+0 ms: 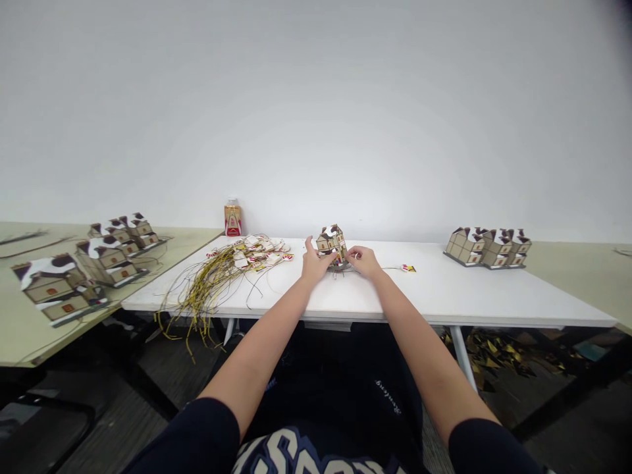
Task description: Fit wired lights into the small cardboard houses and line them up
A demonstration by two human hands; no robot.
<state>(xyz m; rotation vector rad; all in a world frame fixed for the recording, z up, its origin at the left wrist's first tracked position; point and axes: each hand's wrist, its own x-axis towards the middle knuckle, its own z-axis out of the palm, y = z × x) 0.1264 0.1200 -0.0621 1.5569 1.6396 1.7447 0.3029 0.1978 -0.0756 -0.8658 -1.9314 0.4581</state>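
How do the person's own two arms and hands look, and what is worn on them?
The left hand and right hand show no gloves, and the forearms are bare. Dark navy sleeves end near the elbows, without visible markings.

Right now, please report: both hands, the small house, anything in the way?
Left hand holds small house. Right hand at its right side, grip unclear. Single tag lies right, wired bundle left; neither blocks the hands.
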